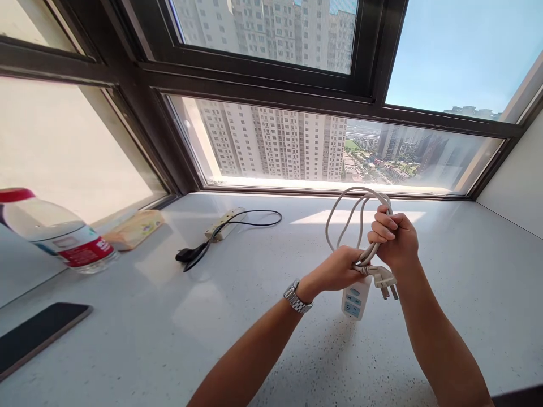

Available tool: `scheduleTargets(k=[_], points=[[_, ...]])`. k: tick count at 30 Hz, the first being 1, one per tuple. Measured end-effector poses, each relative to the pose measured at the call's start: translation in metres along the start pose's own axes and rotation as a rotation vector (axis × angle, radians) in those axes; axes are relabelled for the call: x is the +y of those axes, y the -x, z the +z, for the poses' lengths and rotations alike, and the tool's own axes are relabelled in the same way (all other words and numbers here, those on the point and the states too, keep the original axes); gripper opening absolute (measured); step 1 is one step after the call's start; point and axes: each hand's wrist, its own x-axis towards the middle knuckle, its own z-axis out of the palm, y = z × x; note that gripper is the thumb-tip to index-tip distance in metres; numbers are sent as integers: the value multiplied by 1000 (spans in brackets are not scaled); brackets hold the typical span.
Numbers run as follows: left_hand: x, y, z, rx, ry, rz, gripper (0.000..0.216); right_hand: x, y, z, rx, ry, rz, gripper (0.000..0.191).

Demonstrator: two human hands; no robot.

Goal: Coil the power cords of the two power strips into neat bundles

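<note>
Left hand (339, 270) clasps power strip (355, 298); right hand (394, 240) grips coiled cord (354, 217) above plug (386, 281); keep loops even, tight

No text can be read. The bottle (63, 234) has a red and white label, its print too blurred.

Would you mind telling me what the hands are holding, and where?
Both hands, left and right, grip the white power strip by its coiled cord.
</note>
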Motion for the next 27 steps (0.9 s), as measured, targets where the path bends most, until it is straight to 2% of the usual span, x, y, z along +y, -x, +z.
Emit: scheduleTargets(k=[4, 7, 9, 11, 15, 18, 22, 27], points=[[-2, 1, -3, -181, 100, 12, 13, -34, -1, -26, 80, -129, -2, 16], [-5, 1, -10, -164, 150, -23, 19, -42, -7, -44, 157, -176, 39, 12], [-10, 0, -12, -130, 273, -52, 21, -37, -14, -51, 203, -188, 26, 10], [-17, -1, -11, -78, 493, -75, 25, -26, -21, -53, 261, -157, -20, 11], [-35, -7, 0, 128, 1002, -171, 35, -5, -34, -57, 456, -50, -126, 11], [-46, -13, 8, 291, 1217, -340, 27, 9, -42, -69, 575, 12, -144, 9], [-64, -18, 15, 441, 1092, -641, 19, 29, -50, -94, 546, 319, -75, 8], [-94, -13, 14, 486, 821, -741, 28, 51, -50, -107, 485, 590, 78, 12]])
